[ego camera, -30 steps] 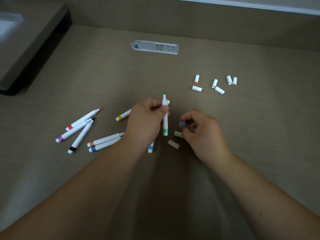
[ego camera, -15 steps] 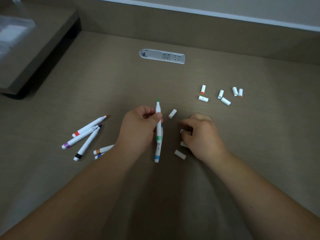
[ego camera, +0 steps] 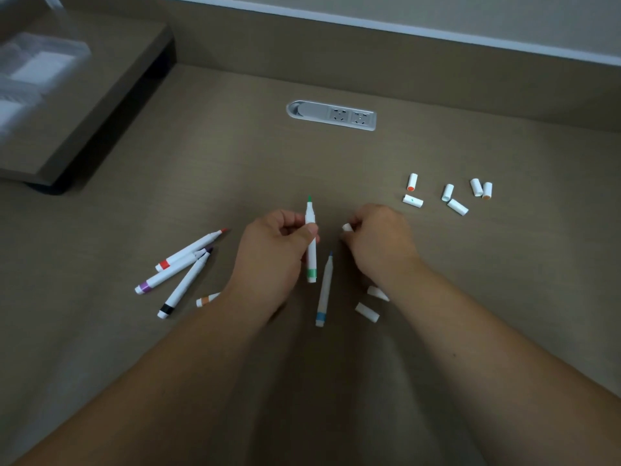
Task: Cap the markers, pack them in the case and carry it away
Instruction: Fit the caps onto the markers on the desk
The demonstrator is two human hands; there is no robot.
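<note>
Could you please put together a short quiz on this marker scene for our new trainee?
1. True or false: the green marker in the left hand is already capped.
2. What does the right hand pinch? A) a white cap B) the blue marker C) nothing
3. Fill in: the cluster of six loose caps lies to the far ____ of the hands.

Key: 1. False; its green tip is bare. 2. A. 3. right.
</note>
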